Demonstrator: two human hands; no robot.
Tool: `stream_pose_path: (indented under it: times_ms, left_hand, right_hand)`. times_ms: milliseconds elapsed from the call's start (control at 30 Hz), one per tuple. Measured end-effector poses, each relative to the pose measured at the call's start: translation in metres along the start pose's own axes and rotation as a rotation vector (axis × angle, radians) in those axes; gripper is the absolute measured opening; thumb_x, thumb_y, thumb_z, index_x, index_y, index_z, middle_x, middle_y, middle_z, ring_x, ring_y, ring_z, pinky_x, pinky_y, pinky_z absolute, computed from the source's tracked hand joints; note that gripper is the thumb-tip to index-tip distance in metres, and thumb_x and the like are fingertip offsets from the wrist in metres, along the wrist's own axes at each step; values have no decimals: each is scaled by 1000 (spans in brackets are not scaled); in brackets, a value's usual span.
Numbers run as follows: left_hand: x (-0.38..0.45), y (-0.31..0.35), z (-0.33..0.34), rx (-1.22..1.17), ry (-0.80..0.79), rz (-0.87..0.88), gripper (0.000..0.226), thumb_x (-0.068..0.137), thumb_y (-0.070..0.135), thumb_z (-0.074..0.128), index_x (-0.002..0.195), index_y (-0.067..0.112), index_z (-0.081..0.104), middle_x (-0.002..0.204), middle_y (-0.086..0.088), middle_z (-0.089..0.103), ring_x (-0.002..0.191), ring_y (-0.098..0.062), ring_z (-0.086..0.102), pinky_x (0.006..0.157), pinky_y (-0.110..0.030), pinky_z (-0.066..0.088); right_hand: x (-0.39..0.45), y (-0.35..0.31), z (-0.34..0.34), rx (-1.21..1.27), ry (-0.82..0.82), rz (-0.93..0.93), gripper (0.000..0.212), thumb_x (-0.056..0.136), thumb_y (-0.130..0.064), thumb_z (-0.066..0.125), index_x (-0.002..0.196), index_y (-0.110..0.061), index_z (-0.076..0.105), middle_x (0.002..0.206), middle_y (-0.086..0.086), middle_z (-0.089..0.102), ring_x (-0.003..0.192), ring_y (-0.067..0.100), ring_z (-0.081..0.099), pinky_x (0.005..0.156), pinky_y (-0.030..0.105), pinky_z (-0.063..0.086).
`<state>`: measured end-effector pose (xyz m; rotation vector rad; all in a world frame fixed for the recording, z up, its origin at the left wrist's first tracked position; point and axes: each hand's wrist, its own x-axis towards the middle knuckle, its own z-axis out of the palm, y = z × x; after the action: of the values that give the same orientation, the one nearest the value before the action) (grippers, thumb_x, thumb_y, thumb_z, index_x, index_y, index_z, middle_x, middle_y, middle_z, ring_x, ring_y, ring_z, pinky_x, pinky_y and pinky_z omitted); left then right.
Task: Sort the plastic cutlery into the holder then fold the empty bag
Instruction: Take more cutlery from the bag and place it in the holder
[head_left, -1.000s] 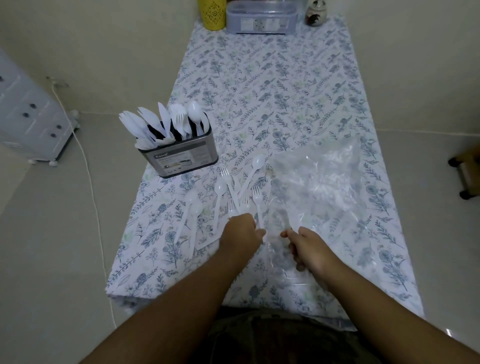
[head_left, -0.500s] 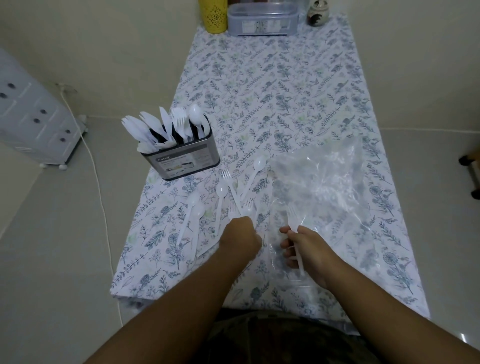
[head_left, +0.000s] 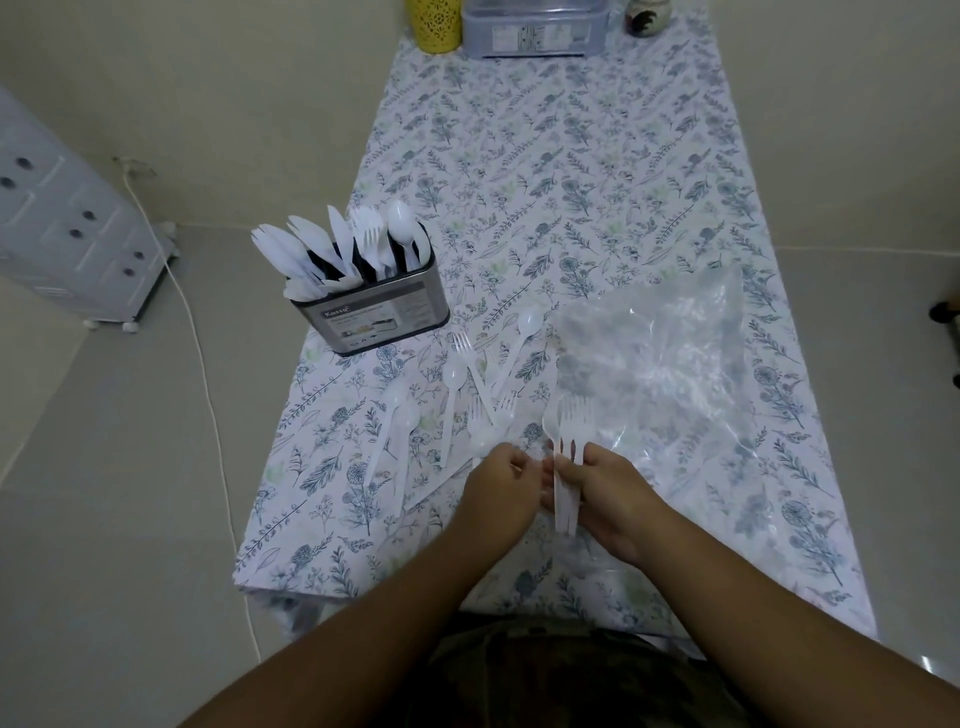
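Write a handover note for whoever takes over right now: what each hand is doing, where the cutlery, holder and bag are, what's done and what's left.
Right hand: grip on a small bunch of forks, tines pointing away.
Left hand: curled beside it at the loose cutlery; what it holds is unclear.
Holder: upright at the table's left edge, already partly filled.
Bag: lies flat on the right, unfolded.
Left: put the held forks and the loose pieces into the holder, then fold the bag.

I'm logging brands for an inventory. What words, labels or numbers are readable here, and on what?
"Kassa": my best reading of the brand on the cutlery holder; the small print beside it is too blurred to read.
Label on the grey box at the far end: too small to read.
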<state>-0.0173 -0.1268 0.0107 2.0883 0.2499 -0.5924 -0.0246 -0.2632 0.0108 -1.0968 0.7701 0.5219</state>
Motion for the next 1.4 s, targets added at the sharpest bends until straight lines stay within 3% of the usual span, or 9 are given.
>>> stream_pose_path:
  times_ms: [133,233,500,667,767,933,1100,1200,1400]
  left_hand:
    - [9,-3,-8,-186,55,-29,21,100,34,55,113,20,63,93,3,70,82,-11,68,76,-33,59]
    - [16,-3,-13,-180,71,11,20,97,31,62,104,15,71,87,4,72,80,-9,68,72,-24,57]
    - [17,-1,-16,-129,159,111,18,86,33,74,83,16,78,66,6,73,63,-5,70,67,-24,59]
    - [11,2,-13,-152,29,157,26,91,35,69,76,16,78,62,4,71,59,-5,68,62,-19,53]
    - [8,-4,-13,-182,-53,129,30,93,36,62,74,15,75,65,0,71,65,-14,70,68,-33,59]
    - [12,-28,-22,205,103,267,12,91,26,66,80,20,64,71,9,60,65,-3,56,58,-13,39]
    - [30,-37,-26,516,106,233,27,91,33,68,106,13,60,98,-2,61,90,-19,60,76,-32,52]
    - [32,-30,-26,597,119,218,23,92,29,67,105,12,60,96,-4,63,88,-20,61,70,-29,48]
    - [30,-24,-26,532,124,192,9,91,13,56,92,18,64,84,-2,64,79,-18,61,65,-26,46]
  right_hand:
    - [-5,9,2,-160,-17,-22,18,102,-8,56,114,-1,67,114,25,72,109,42,69,90,52,60]
    - [-8,15,5,-351,-10,-72,20,100,-18,58,108,-3,68,107,25,74,101,42,72,89,59,59]
    - [-12,16,17,-588,94,-253,23,106,-22,50,87,-18,62,85,5,70,79,21,70,75,37,60]
    - [-16,21,27,-483,36,-196,28,109,-25,40,113,-11,64,84,8,62,70,22,56,56,25,48]
    - [-17,23,21,-471,74,-191,34,109,-25,39,92,-7,63,79,5,60,65,16,52,57,25,42]
    - [-15,29,9,-306,24,-129,12,104,-11,50,93,-11,57,75,7,54,59,13,48,56,27,40]
    - [-17,33,2,-268,33,-85,15,102,-8,53,89,-14,48,75,10,48,55,16,48,49,31,32]
    - [-19,32,-1,-318,50,-75,8,100,-10,53,93,-9,54,78,13,49,54,17,42,48,31,32]
    - [-17,24,-4,-204,97,-51,38,103,-25,55,114,12,56,86,10,55,59,16,46,51,29,38]
